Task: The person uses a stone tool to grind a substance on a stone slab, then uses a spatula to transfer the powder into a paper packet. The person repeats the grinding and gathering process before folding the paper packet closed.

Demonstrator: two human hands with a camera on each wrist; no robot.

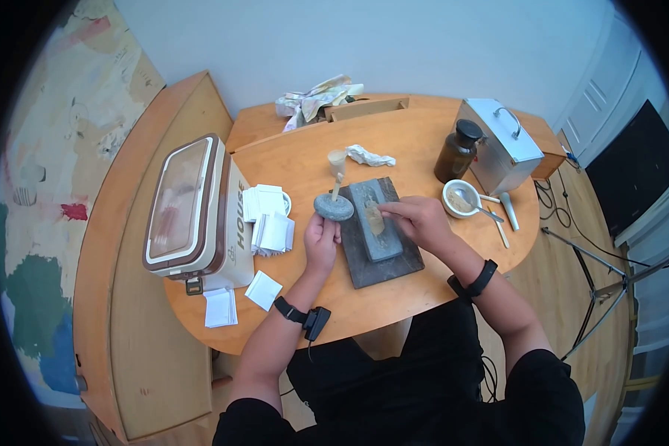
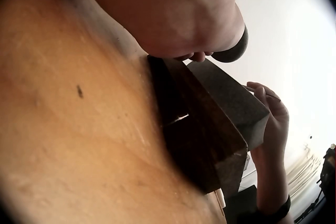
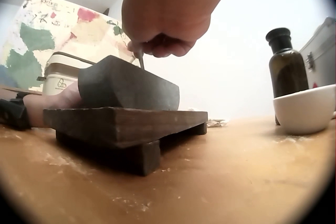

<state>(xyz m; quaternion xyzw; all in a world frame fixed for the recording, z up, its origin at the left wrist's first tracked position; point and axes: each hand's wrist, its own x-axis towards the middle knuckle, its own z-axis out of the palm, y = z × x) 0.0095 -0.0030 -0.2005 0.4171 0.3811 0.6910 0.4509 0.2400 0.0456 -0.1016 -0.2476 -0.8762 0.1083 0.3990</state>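
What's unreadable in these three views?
- Tool tip in the right hand: head view too small; right wrist view shows only a thin shaft below the knuckles.
- Left hand grip on the round stone: left wrist view blocked by the palm, stone cut to a dark edge.
- Bowl contents: too small in head view; rim hides them in right wrist view.
- Bottle label: not visible.

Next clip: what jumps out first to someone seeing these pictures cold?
The grey stone trough on a dark wooden board at the middle of the round table, where the right hand pinches a thin tool into it. Beside it, the left hand grips a grey stone disc. At the left stands a cream-and-brown case with white paper squares scattered alongside.
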